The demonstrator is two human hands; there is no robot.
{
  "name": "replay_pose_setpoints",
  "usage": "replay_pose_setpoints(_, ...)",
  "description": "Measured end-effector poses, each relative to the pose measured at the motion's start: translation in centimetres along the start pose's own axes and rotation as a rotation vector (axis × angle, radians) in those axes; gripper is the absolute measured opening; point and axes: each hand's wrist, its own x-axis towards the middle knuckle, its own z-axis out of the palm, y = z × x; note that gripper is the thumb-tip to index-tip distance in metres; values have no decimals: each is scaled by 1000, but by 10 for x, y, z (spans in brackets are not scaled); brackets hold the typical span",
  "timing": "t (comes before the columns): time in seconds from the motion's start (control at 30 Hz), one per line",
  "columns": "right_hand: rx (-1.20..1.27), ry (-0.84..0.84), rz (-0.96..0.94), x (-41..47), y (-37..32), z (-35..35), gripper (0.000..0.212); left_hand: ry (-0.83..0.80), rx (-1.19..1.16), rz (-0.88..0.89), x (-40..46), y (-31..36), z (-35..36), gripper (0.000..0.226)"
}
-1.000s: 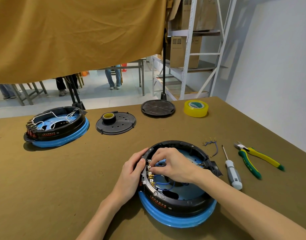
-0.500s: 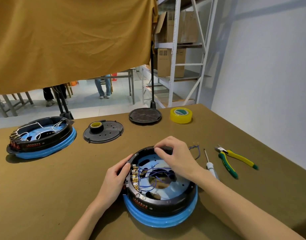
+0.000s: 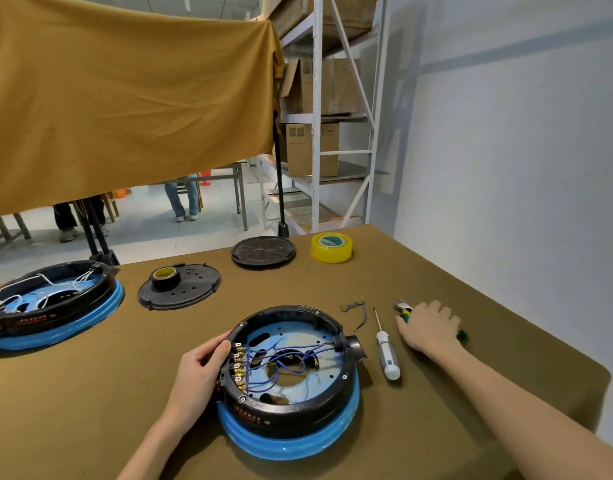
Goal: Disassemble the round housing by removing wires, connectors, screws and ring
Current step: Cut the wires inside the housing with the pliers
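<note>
While gripping one housing [image 3: 291, 368], left hand [image 3: 197, 372]; right hand [image 3: 428, 329] seemingly grasping one pliers [image 3: 404, 308] (fingers hidden).

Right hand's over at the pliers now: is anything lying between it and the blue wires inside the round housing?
Yes: the white-handled screwdriver lies on the table between the right hand and the black round housing; a loose blue wire piece lies nearby.

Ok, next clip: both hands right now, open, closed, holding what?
Left hand: grips the rim of the round housing.
Right hand: lies on the pliers; whether it grips them cannot be told.
</note>
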Motion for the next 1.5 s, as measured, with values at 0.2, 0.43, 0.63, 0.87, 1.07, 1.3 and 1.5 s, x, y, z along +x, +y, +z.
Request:
replay_pose_setpoints(0.2, -15, 176, -129, -20, -4, 6, 52, 10, 22, -9, 0, -1, -2, 19)
replay_pose_setpoints(0.43, 1060, 52, -409, -55, -54, -68, 41, -5, 40, -14, -1, 1, -4, 17)
replay_pose_setpoints(0.63, 1801, -1234, -274, -81, -93, -108, 57, -39, 34, 6, -3, 2, -4, 23)
replay_pose_setpoints(0.87, 749, -474, -799, -101, -120, -92, 36, -68, 15, 14, -2, 2, -6, 24)
replay_pose_setpoints(1.07, 19, -90, -1070, -117, -135, -88, 52, -76, 20, 10, 0, -4, -6, 30)
replay_pose_setpoints(1.3, -108, 75, -1183, -108, -146, -100, 37, -70, 34, 13, 2, -5, -6, 23)
replay_pose_setpoints(1.5, -202, 128, -1215, -109, -154, -106, 56, -80, 51, 9, 2, 1, -4, 28)
